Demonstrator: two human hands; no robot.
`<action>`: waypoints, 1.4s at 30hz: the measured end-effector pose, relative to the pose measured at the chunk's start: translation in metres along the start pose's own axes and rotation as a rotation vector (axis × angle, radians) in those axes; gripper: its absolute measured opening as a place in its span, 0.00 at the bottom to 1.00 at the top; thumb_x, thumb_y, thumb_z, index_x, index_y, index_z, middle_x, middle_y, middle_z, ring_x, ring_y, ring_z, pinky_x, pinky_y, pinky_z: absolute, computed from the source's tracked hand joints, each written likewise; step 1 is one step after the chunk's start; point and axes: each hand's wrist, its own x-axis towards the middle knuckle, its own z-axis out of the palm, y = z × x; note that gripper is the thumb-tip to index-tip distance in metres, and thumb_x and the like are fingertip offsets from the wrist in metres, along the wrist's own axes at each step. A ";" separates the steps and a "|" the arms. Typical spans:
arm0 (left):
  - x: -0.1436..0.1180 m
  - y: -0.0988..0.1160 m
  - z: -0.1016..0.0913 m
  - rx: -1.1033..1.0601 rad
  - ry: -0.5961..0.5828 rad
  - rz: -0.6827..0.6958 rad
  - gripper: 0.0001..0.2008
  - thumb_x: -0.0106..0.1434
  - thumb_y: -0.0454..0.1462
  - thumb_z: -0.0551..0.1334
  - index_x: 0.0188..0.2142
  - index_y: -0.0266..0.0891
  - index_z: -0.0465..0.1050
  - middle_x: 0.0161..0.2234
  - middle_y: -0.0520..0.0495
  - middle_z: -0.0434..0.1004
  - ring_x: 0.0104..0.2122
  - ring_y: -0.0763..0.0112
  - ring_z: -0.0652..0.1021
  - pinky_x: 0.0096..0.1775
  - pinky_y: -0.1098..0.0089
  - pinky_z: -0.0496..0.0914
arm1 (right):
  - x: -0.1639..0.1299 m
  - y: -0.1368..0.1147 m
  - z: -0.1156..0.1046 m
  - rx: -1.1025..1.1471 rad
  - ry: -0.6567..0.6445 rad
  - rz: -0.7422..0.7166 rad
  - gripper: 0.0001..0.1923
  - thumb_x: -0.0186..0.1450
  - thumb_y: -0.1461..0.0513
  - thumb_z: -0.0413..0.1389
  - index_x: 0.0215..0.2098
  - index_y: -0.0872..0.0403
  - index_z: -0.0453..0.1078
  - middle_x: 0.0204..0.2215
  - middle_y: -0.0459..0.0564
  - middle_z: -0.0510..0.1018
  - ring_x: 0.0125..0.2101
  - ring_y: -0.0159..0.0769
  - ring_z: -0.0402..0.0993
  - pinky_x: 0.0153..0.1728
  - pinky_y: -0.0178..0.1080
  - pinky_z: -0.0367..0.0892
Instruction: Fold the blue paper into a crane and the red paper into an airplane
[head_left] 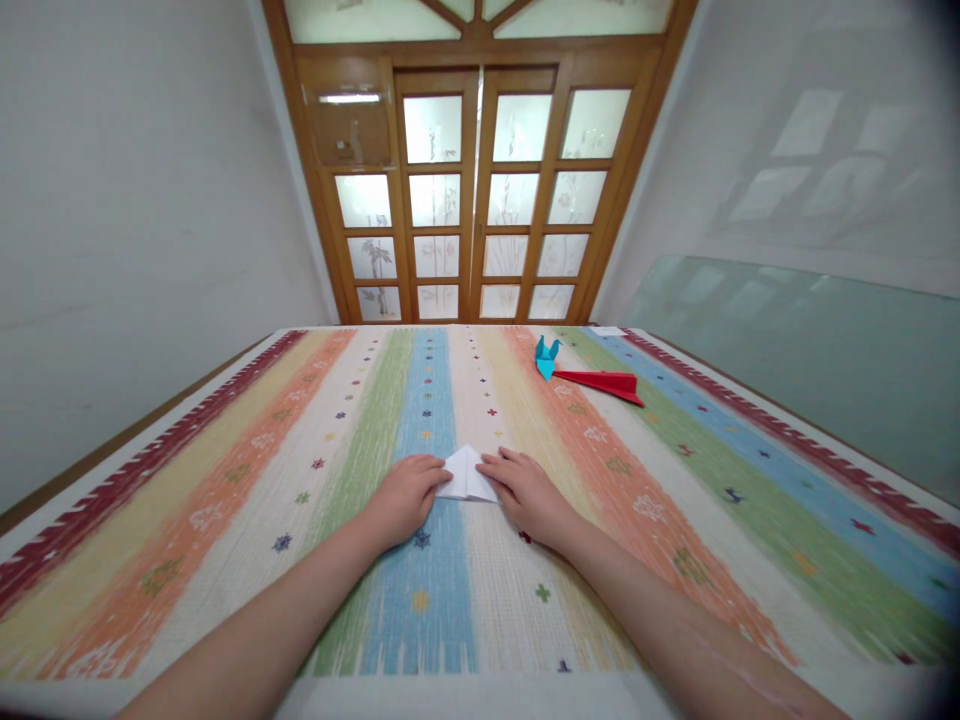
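A small piece of folded white paper [466, 478] lies near the middle of the striped tablecloth, with a pointed top and a crease down its centre. At its left edge, my left hand [409, 492] is closed, its thumb and fingers gripping the paper. My right hand [529, 490] holds the right edge, fingers bent over the paper and pressing on it. The parts of the paper under my fingertips are hidden.
Farther back on the right lie a blue folded paper figure [547, 358] and a red paper plane [604, 383], close together. A white slip [607, 331] rests at the table's far edge. The striped tablecloth [247, 520] covers the table; wooden glazed doors [476, 190] stand beyond.
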 end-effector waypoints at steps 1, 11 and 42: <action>0.000 0.001 0.001 0.020 -0.004 0.002 0.17 0.67 0.32 0.55 0.52 0.42 0.75 0.54 0.42 0.74 0.55 0.60 0.72 0.59 0.56 0.62 | -0.001 -0.002 -0.001 -0.010 -0.007 0.014 0.20 0.71 0.61 0.46 0.58 0.47 0.70 0.60 0.49 0.70 0.63 0.49 0.57 0.61 0.56 0.51; 0.005 0.017 -0.005 0.258 -0.133 0.084 0.18 0.68 0.31 0.52 0.55 0.34 0.70 0.52 0.34 0.74 0.53 0.56 0.73 0.55 0.56 0.65 | -0.002 -0.018 -0.004 -0.149 -0.123 0.034 0.25 0.71 0.59 0.44 0.66 0.49 0.58 0.65 0.54 0.62 0.65 0.51 0.52 0.61 0.62 0.45; 0.032 -0.013 0.001 0.105 -0.301 -0.006 0.39 0.65 0.60 0.51 0.69 0.47 0.45 0.70 0.41 0.42 0.69 0.53 0.47 0.66 0.50 0.41 | 0.035 0.011 -0.007 -0.021 0.052 -0.154 0.16 0.68 0.63 0.52 0.51 0.50 0.75 0.49 0.51 0.79 0.54 0.44 0.69 0.58 0.51 0.59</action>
